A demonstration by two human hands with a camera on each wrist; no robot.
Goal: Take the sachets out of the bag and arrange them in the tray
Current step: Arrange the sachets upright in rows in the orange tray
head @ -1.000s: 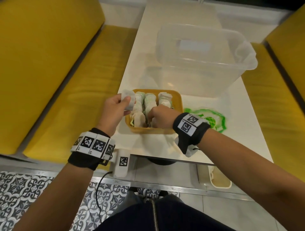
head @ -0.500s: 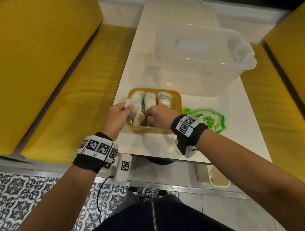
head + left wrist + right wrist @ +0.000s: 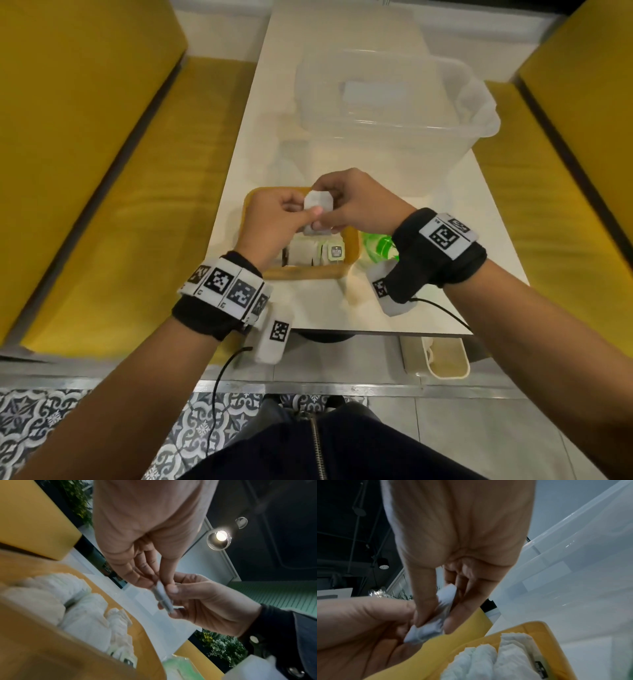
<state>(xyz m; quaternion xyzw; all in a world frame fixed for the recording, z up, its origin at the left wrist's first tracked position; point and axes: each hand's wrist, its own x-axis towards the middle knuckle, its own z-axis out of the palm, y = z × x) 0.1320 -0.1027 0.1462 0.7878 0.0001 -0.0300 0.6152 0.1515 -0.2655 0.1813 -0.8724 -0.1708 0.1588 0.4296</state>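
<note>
While held above the tray (image 3: 301,272), one sachet (image 3: 318,205) is pinched by both hands. Left hand (image 3: 270,222) and right hand (image 3: 356,202) fingers clamp its edges. More sachets (image 3: 308,255) fill the tray.

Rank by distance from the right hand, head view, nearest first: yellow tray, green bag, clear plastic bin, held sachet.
1. Held sachet: pinched in the right hand, shared with the left hand.
2. Yellow tray: directly under the hands.
3. Green bag: on the table right of the tray, beside the right wrist.
4. Clear plastic bin: farther back on the table.
</note>
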